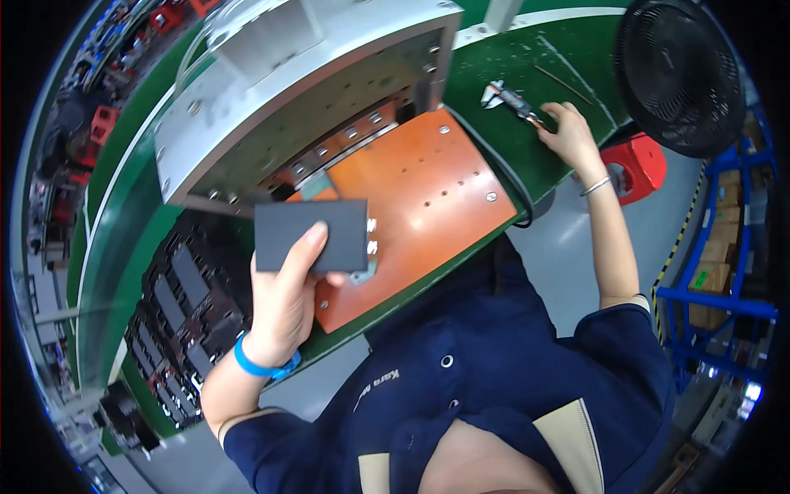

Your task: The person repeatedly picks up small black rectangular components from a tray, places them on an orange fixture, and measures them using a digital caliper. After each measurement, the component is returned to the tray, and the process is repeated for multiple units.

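My left hand grips a flat dark grey rectangular box, its thumb lying across the top face. Two silvery connectors stick out from the box's right side, over the orange plate. On the green bench at the far right lies a digital caliper, its jaws pointing away to the left. My right hand has its thumb and fingers closed around the caliper's near end, where a bit of red shows. Part of that grip is hidden by the fingers.
A heavy metal press frame stands behind the orange plate. Several black parts are stacked at left. A thin rod lies beyond the caliper. A black fan and a red stool are at right. A dark cable runs alongside the plate.
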Available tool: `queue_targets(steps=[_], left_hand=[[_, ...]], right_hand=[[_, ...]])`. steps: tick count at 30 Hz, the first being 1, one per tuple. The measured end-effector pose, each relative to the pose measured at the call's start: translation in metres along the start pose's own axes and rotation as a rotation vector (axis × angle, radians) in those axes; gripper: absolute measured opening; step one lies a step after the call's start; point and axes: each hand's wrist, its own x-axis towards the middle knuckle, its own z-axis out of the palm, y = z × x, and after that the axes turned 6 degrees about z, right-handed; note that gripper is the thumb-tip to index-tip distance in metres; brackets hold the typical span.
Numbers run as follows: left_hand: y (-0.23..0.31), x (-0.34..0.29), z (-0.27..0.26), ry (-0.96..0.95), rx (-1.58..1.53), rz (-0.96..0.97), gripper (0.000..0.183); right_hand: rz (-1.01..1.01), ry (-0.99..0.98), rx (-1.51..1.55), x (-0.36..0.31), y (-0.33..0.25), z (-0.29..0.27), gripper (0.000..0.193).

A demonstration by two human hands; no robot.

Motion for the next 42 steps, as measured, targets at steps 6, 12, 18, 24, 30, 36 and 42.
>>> queue_targets(steps=[6, 12, 18, 24, 30, 36, 42], left_hand=[[-0.006, 0.003, -0.008, -0.058, -0.104, 0.045, 0.032], [-0.013, 0.006, -0.012, -0.049, -0.102, 0.040, 0.037], [-0.013, 0.004, -0.013, -0.087, -0.058, 0.026, 0.037], [-0.014, 0.003, -0.014, -0.072, -0.087, 0.027, 0.036], [-0.016, 0.003, -0.018, -0.084, -0.097, 0.016, 0.036], [-0.013, 0.003, -0.017, -0.090, -0.116, 0.010, 0.035], [-0.013, 0.005, -0.018, -0.096, -0.115, 0.013, 0.034]], right_hand=[[0.086, -0.092, 0.087, 0.013, 0.001, 0.009, 0.026], [0.120, 0.123, 0.564, -0.021, -0.009, -0.004, 0.042], [-0.129, 0.099, 0.933, -0.080, -0.115, -0.062, 0.049], [-0.549, 0.052, 0.722, -0.085, -0.173, -0.068, 0.048], [-0.592, 0.087, 0.698, -0.083, -0.177, -0.060, 0.046], [-0.581, 0.093, 0.689, -0.083, -0.179, -0.058, 0.046], [-0.604, 0.133, 0.670, -0.083, -0.177, -0.054, 0.047]])
